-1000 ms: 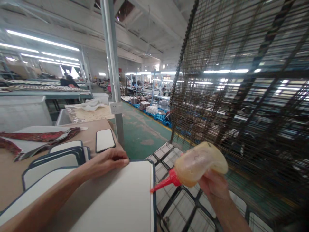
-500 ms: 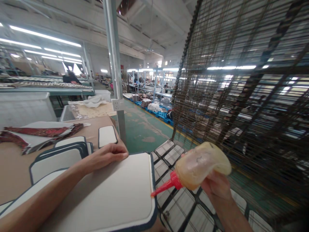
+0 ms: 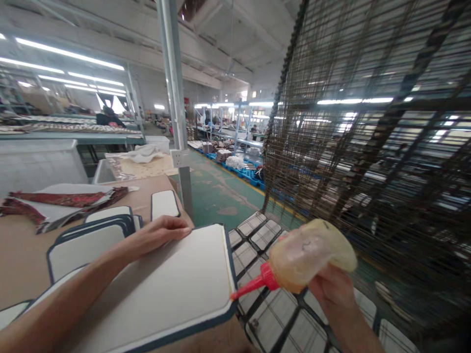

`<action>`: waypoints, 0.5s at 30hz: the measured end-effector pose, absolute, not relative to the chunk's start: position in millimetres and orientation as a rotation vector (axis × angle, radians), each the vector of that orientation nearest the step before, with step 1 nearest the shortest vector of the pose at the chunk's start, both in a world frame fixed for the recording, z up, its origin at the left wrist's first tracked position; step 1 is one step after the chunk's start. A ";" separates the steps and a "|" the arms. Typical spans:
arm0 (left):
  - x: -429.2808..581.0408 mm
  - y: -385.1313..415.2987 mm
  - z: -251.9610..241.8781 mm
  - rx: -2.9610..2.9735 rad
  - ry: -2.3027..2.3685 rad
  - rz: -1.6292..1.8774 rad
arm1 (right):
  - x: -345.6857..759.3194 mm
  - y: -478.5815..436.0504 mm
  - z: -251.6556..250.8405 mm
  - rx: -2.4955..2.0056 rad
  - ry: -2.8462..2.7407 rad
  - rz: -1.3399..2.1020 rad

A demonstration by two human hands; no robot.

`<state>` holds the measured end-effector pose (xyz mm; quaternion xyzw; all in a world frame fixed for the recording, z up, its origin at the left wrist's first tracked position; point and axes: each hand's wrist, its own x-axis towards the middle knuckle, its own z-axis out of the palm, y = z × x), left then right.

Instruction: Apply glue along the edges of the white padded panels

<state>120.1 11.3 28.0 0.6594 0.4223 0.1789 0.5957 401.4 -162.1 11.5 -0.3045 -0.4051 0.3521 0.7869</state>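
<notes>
A large white panel [image 3: 162,289] with rounded corners and a dark blue border lies in front of me. My left hand [image 3: 165,230] grips its far edge, fingers together. My right hand [image 3: 333,284] is wrapped round a soft, yellowish squeeze bottle [image 3: 305,255] and holds it tilted, red nozzle down. The tip of the red nozzle [image 3: 252,286] meets the panel's right edge near the front corner. A thin yellowish line runs along that edge. Left of the panel lie several similar bordered panels [image 3: 88,245], overlapping in a pile.
A small bordered panel [image 3: 164,203] lies on the brown table [image 3: 22,264] beyond my left hand. Red patterned fabric [image 3: 66,198] is at the left. On the right, a wire rack [image 3: 331,147] rises above a lower grid [image 3: 272,304] carrying white pieces. A post [image 3: 176,98] stands ahead.
The white panel has turned slightly and shifted away from me, with my left hand on it. The nozzle tip now sits closer to the front right corner.
</notes>
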 end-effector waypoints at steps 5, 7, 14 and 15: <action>115.1 15.7 20.4 1.429 1.026 0.485 | 403.0 -165.7 -5.7 -0.623 -0.827 0.676; 113.5 17.0 16.4 1.392 1.045 0.529 | 400.9 -167.6 -9.0 -0.649 -0.803 0.627; 114.7 15.1 1.0 1.227 1.008 0.703 | 387.8 -166.8 -14.4 -0.752 -0.663 0.364; 115.4 13.9 -1.5 1.206 0.999 0.722 | 386.7 -165.1 -15.1 -0.755 -0.661 0.329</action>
